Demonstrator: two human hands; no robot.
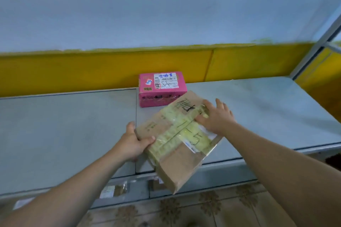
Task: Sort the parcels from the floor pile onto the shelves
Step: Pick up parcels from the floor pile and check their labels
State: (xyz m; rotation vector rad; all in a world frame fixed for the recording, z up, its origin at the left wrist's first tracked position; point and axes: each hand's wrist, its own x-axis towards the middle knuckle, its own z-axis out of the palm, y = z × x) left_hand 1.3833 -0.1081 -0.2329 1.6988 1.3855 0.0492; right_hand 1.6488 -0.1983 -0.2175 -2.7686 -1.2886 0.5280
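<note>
shelf [64, 134]: pale grey top deck, two panels meeting at a seam about mid-frame; front edge runs near and rises to the right.
lower shelf [118, 189]: just visible under the front edge, left of centre; a few brown parcels with white labels on it, too blurred to count.
left hand [133, 143]: closed on the brown parcel's left near corner, thumb on top, fingers wrapped underneath.
brown parcel [177, 138]: cardboard box banded with clear/yellowish tape, black marker writing on top, white label partly under the right hand. Sits skewed on the shelf right of the seam, near corner hanging past the front edge, far corner touching or just short of the pink parcel; cannot tell which.
pink parcel [161, 88]: small pink box, white label with blue handwriting on top, standing flat at the far side of the shelf just right of the seam, close to the yellow wall band.
right hand [215, 118]: open, fingers spread, palm flat on the top of the brown parcel at its far right; pressing, not gripping.
floor [212, 210]: patterned tiles, near edge of view.
</note>
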